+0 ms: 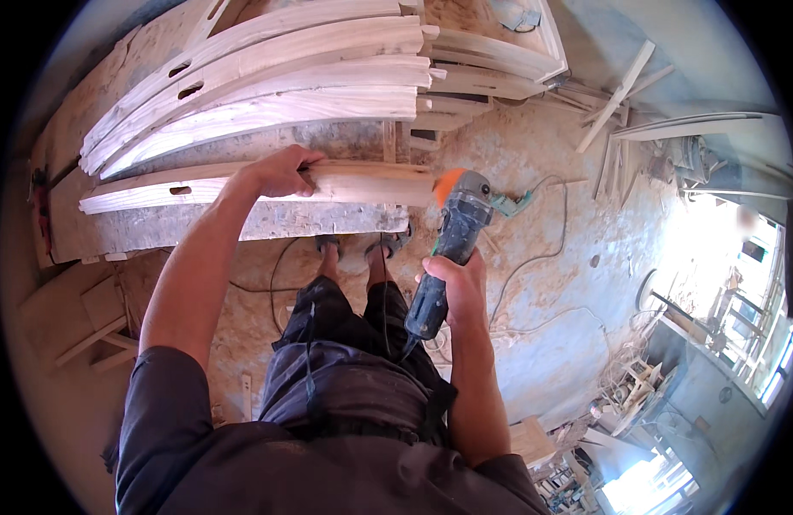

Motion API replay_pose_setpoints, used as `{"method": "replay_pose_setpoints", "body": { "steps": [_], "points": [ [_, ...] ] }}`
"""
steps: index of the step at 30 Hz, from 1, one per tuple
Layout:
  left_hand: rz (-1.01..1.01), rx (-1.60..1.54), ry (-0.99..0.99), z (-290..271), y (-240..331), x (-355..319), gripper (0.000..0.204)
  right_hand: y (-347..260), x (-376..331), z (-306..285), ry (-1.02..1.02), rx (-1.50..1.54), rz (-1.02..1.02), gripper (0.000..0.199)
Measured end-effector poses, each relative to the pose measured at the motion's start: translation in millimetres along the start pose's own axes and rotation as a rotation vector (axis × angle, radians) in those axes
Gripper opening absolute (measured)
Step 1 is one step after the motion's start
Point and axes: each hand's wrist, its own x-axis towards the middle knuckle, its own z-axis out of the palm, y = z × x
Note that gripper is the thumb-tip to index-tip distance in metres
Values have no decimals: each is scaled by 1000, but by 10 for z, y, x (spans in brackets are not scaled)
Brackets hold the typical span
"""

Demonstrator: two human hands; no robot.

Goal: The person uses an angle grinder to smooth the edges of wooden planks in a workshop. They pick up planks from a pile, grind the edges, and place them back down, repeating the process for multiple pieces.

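Note:
My left hand [283,173] is closed over a pale wooden board [216,185] with a slot cut near its left part. The board lies along the near edge of the workbench [267,221], its right end sticking out past the bench. In my right hand [461,279] is an angle grinder [452,240], gripped round its dark body. The grinder's orange disc [448,184] is at the board's right end; whether they touch I cannot tell. A teal side handle [512,204] juts out from the grinder's head.
Several similar slotted boards [267,73] lie side by side farther back on the bench. A red and black tool [42,210] rests at the bench's left end. Cables [534,257] trail over the dusty floor. Wood strips [619,99] lean at the back right, near a bright window [748,292].

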Motion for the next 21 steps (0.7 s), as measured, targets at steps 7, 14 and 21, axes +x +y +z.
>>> {"method": "replay_pose_setpoints", "body": {
  "steps": [7,14,21],
  "points": [
    [219,401,526,240,-124,-131,70,215,-168,-140,92,17,8,40],
    [115,491,392,167,19,-109,74,214,4,-252,69,-80,-85,49],
    [-3,414,197,29,72,-73,85,199,352,-262,-49,-154,-133,53]
  ]
}}
